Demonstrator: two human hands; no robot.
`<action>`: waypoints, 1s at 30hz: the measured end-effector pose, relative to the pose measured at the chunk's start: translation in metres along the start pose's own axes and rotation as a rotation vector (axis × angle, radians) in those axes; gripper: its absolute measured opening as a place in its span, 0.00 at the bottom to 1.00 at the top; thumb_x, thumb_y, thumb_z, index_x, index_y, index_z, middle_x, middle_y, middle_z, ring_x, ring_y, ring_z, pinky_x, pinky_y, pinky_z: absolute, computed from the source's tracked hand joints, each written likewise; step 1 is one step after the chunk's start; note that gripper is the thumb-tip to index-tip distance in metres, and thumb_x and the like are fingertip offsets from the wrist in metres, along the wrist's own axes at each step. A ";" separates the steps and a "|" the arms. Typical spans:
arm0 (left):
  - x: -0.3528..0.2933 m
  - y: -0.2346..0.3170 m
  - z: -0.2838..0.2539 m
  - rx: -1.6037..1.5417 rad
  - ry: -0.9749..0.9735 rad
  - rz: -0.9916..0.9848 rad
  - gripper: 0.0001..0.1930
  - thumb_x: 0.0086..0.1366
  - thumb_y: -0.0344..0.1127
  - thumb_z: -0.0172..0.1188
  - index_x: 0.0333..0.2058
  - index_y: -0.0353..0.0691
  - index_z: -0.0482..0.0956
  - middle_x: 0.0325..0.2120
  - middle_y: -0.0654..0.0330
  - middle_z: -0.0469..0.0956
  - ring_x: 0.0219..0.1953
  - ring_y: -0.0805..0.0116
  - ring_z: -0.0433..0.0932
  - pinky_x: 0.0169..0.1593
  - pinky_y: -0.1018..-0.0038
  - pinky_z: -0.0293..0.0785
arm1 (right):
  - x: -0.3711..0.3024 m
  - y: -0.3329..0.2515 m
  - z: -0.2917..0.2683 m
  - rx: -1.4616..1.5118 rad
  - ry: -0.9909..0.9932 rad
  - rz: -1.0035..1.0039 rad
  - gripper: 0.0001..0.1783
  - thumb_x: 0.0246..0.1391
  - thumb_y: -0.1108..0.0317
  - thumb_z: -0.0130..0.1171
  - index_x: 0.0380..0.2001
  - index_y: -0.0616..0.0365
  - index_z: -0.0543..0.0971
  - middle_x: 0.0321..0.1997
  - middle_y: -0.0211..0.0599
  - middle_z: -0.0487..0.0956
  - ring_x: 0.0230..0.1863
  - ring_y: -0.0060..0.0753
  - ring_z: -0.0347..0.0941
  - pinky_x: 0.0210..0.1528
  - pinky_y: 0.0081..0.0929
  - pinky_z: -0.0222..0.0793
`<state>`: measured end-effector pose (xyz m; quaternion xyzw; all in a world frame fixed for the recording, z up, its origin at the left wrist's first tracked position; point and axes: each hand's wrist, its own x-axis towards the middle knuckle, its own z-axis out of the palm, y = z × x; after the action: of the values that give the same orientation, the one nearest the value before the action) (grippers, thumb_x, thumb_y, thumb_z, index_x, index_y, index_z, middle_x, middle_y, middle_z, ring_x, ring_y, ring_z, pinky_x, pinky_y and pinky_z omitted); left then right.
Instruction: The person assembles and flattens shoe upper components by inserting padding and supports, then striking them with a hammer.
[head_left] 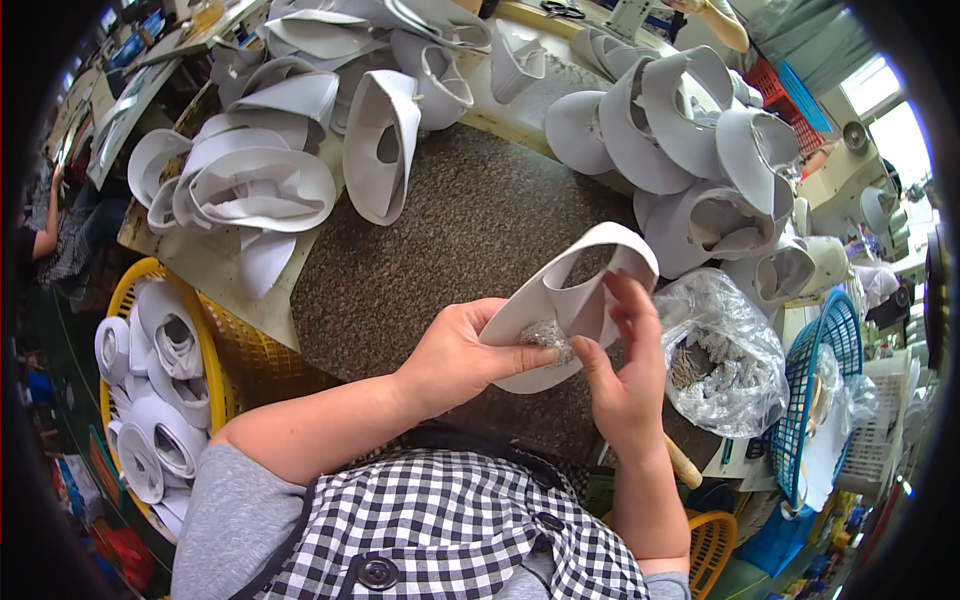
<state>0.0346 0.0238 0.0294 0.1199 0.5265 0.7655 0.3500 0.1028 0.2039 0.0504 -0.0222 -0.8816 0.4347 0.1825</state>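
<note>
A white, curved, visor-shaped piece (530, 295) with a large opening is held up over the dark speckled work surface. On its lower part sits a glittery silver patch (545, 338). My left hand (465, 345) grips the piece at its left edge, thumb pressed on the patch and fingers hidden behind. From the other side, my right hand (628, 365) has its thumb at the patch's right edge, with curled fingers against the band. To the right of that hand lies a clear plastic bag (735, 300) full of pale, silvery bits.
Stacked white pieces crowd the back left (265, 190) and back right (690, 120). A yellow basket (215, 350) of rolled white pieces stands at left, a blue basket (800, 440) at right. A wooden handle (683, 463) lies near my right forearm. Other people sit beyond.
</note>
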 end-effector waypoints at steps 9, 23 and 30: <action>-0.002 0.008 -0.012 0.096 -0.090 0.106 0.15 0.62 0.28 0.63 0.48 0.37 0.76 0.43 0.61 0.79 0.45 0.75 0.76 0.51 0.74 0.73 | 0.020 -0.009 0.001 0.102 -0.139 0.007 0.33 0.48 0.74 0.65 0.57 0.63 0.65 0.52 0.49 0.72 0.55 0.49 0.69 0.57 0.36 0.65; -0.017 0.014 0.011 0.040 0.118 -0.033 0.16 0.58 0.29 0.68 0.45 0.35 0.77 0.40 0.60 0.81 0.42 0.73 0.78 0.47 0.75 0.75 | -0.001 -0.029 0.001 0.129 0.014 -0.053 0.06 0.49 0.79 0.62 0.32 0.60 0.79 0.30 0.37 0.79 0.31 0.38 0.76 0.32 0.28 0.72; -0.013 0.011 0.005 0.153 0.112 0.080 0.13 0.58 0.26 0.66 0.43 0.34 0.79 0.38 0.60 0.81 0.40 0.73 0.79 0.46 0.75 0.75 | -0.010 -0.029 0.007 0.076 0.005 -0.194 0.08 0.49 0.80 0.62 0.35 0.61 0.79 0.36 0.38 0.80 0.34 0.37 0.77 0.33 0.27 0.73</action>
<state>0.0423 0.0161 0.0434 0.1240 0.5970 0.7419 0.2790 0.1137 0.1786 0.0663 0.0692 -0.8620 0.4481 0.2266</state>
